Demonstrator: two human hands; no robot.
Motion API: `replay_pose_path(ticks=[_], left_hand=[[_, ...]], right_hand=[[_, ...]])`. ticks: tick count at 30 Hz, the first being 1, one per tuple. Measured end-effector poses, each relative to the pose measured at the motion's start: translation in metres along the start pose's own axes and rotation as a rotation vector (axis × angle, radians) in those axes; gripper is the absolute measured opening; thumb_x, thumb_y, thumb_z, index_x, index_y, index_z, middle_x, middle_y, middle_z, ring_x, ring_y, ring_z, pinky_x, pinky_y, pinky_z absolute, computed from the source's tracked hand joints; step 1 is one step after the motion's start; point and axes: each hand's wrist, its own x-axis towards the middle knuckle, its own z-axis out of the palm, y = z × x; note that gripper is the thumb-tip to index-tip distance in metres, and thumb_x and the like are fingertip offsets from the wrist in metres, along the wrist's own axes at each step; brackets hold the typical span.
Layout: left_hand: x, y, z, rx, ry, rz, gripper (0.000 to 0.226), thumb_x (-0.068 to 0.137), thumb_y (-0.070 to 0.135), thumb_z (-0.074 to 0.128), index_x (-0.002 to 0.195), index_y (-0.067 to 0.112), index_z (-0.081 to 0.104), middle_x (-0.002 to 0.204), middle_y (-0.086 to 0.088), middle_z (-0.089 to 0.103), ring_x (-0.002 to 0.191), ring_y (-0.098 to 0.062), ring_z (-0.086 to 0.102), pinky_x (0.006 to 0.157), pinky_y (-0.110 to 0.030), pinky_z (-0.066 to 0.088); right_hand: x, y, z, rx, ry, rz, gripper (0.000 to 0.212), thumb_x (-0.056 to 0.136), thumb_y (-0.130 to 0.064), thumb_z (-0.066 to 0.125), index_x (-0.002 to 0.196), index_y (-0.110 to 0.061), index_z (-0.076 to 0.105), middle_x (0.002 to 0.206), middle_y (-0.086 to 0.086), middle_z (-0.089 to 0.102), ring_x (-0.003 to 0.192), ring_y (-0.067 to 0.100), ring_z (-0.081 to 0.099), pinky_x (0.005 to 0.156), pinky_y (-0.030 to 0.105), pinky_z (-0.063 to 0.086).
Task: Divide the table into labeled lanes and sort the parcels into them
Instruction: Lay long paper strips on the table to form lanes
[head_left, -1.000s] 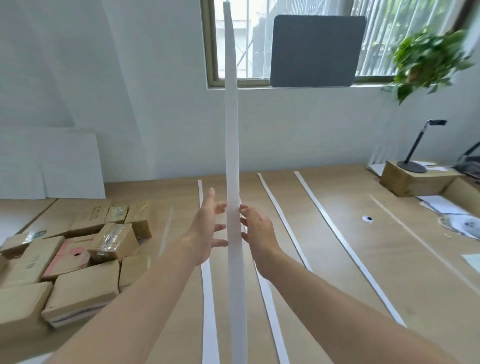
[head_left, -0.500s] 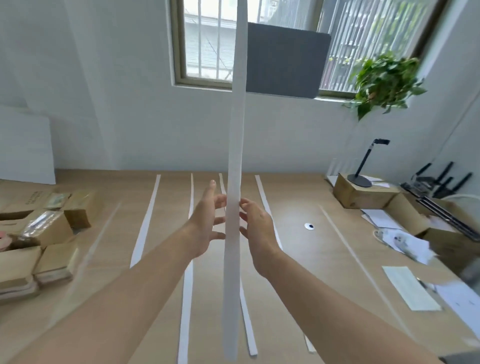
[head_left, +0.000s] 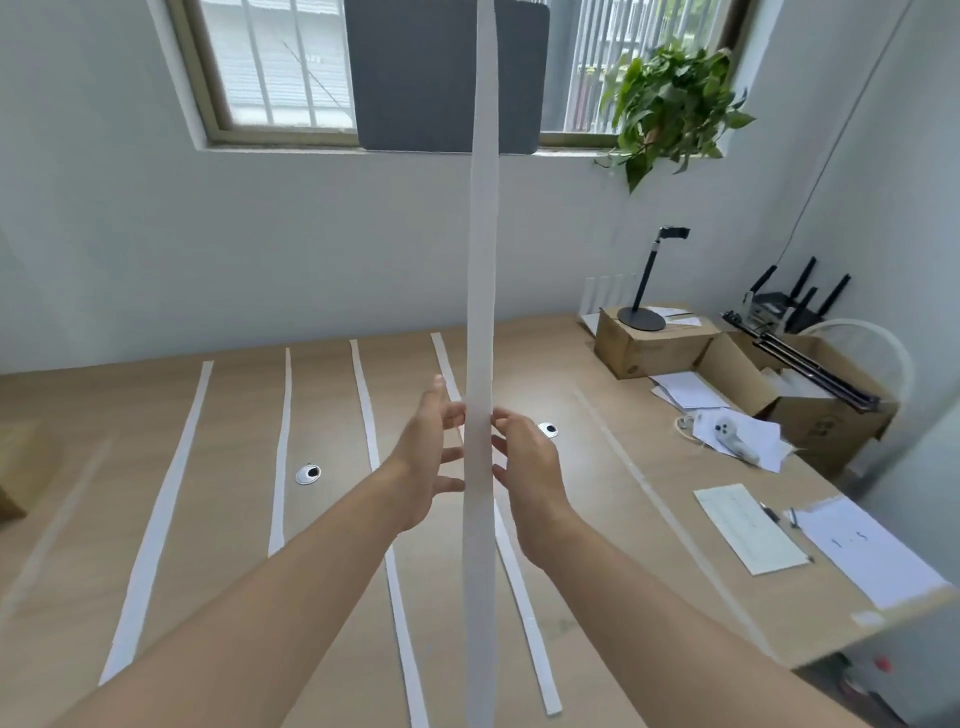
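Note:
A long white paper strip (head_left: 480, 291) rises from the bottom edge of the view to the top, in front of the window. My left hand (head_left: 423, 457) touches its left edge with spread, fairly straight fingers. My right hand (head_left: 524, 462) touches its right edge the same way; the strip hides the fingertips of both. Below lies the wooden table (head_left: 218, 519) with several white strips laid lengthwise, among them a left strip (head_left: 156, 493) and a right strip (head_left: 519, 577). Of the parcels, only a brown box corner (head_left: 10, 467) shows at the far left.
Cardboard boxes (head_left: 654, 348) with a black stand, loose papers (head_left: 748, 525) and a white device (head_left: 732, 439) crowd the table's right side. Two round cable grommets (head_left: 308, 474) sit in the tabletop. A plant (head_left: 670, 104) hangs by the window.
The view has swung right: the parcel pile has slid out at the left and the right-hand boxes and papers have come in. Both hands stay on the upright strip.

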Motion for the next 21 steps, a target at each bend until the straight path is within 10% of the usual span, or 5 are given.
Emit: replay_pose_path(ticks=[16,21], left_hand=[[0.073,-0.045,0.232,-0.068,0.186,-0.059,0.066,0.104,0.065,0.024,0.114,0.022,0.073,0.125,0.010,0.066,0.114,-0.025,0.063,0.092,-0.053,0.056],[0.091,-0.058,0.262,-0.089,0.215,-0.101,0.067,0.104,0.064,0.027,0.089,0.029,0.082,0.111,0.016,0.071,0.112,-0.024,0.063,0.096,-0.057,0.054]], right_hand=[[0.109,-0.019,-0.231,-0.042,-0.184,0.116,0.031,0.106,-0.025,0.044,0.116,-0.026,0.073,0.113,-0.009,0.074,0.104,0.004,0.068,0.089,0.031,0.057],[0.133,-0.008,-0.261,-0.039,-0.184,0.172,0.030,0.106,-0.027,0.045,0.116,-0.024,0.074,0.110,-0.012,0.075,0.105,0.006,0.069,0.091,0.033,0.057]])
